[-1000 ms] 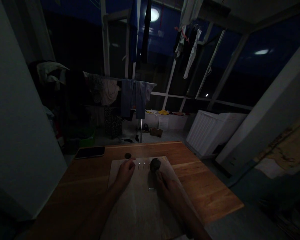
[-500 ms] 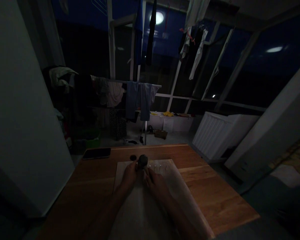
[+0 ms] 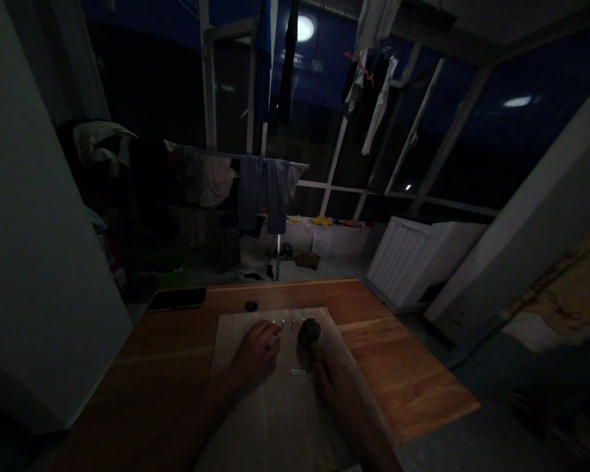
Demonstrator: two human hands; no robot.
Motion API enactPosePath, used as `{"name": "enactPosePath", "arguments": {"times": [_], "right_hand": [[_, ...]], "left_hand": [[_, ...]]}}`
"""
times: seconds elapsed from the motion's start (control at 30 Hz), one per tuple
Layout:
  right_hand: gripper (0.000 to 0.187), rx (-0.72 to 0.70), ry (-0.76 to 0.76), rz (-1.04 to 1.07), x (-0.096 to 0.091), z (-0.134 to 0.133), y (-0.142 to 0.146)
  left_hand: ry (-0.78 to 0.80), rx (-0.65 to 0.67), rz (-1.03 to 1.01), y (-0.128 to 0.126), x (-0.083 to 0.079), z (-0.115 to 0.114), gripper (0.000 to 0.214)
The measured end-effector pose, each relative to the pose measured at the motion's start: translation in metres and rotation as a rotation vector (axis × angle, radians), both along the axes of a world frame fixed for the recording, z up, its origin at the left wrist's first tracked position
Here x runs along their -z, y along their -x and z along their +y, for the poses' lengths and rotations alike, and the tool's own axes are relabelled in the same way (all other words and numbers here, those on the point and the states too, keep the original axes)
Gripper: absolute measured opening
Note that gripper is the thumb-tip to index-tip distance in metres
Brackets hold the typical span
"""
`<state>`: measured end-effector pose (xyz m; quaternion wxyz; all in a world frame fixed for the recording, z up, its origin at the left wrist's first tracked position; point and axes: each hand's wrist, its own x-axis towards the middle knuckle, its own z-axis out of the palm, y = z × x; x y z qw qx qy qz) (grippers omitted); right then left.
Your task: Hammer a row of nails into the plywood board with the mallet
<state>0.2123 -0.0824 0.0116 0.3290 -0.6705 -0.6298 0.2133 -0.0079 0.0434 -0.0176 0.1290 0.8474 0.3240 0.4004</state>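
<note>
A pale wooden board lies on the table, with several thin nails standing in a row near its far edge. My right hand is closed round the handle of a hammer with a dark, rounded head. The hammer head is at the right end of the nail row. To the left, my left hand rests over the board just in front of the row, its fingers curled together; whatever they may hold is hidden. Loose nails lie flat on the board between my hands.
A phone lies at the table's far left corner. A dark round hole or disc shows in the wooden tabletop beyond the board. Behind stand a drying rack with clothes and a white ribbed cabinet. The room is dim.
The hammer has moved right, away from my left hand, with my right hand on its handle. My left hand has curled in nearer the nails. Loose nails now show on the board. The view has shifted slightly.
</note>
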Motion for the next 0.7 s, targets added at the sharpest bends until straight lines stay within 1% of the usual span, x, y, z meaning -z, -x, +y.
{"name": "enactPosePath", "arguments": {"times": [0.07, 0.13, 0.2, 0.27, 0.37, 0.43, 0.57, 0.63, 0.7], "right_hand": [[0.052, 0.004, 0.009, 0.007, 0.003, -0.001, 0.001], [0.052, -0.02, 0.02, 0.034, 0.005, -0.001, 0.003], [0.052, -0.03, 0.021, 0.039, 0.005, 0.0, 0.003], [0.052, -0.017, 0.029, 0.022, 0.005, 0.001, 0.003], [0.053, 0.012, 0.072, -0.004, 0.005, 0.002, 0.002], [0.054, 0.005, 0.082, -0.009, 0.007, 0.002, 0.002], [0.054, -0.007, 0.067, 0.015, 0.009, 0.003, 0.001], [0.054, 0.006, 0.057, 0.043, 0.008, 0.002, 0.002], [0.053, 0.003, 0.034, 0.072, 0.006, 0.001, 0.003]], "left_hand": [[0.006, 0.107, 0.165, -0.011, -0.004, -0.011, 0.022], [-0.016, 0.186, 0.385, -0.024, -0.007, -0.022, 0.023], [-0.087, 0.228, 0.574, -0.036, -0.011, -0.032, 0.019], [-0.184, 0.258, 0.669, -0.045, -0.013, -0.04, 0.016], [-0.267, 0.272, 0.688, -0.049, -0.015, -0.048, 0.018], [-0.245, 0.262, 0.688, -0.048, -0.014, -0.05, 0.021], [-0.118, 0.243, 0.672, -0.043, -0.011, -0.047, 0.027], [-0.041, 0.222, 0.622, -0.037, -0.011, -0.042, 0.031], [0.048, 0.177, 0.527, -0.025, -0.014, -0.034, 0.034]]}}
